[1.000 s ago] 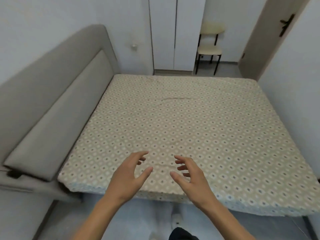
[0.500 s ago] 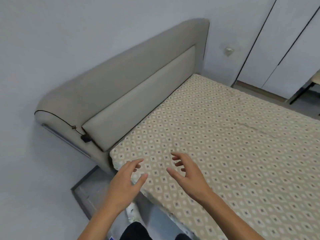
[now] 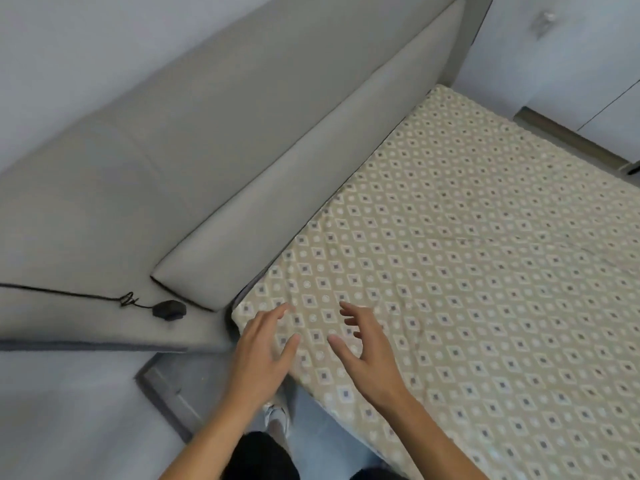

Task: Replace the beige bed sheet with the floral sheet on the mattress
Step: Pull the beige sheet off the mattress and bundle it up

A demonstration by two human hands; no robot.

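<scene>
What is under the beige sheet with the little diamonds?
The beige sheet covers the whole top of the bed, so the mattress beneath is hidden. Both open hands, left hand and right hand, hover over its corner beside the grey headboard.
</scene>
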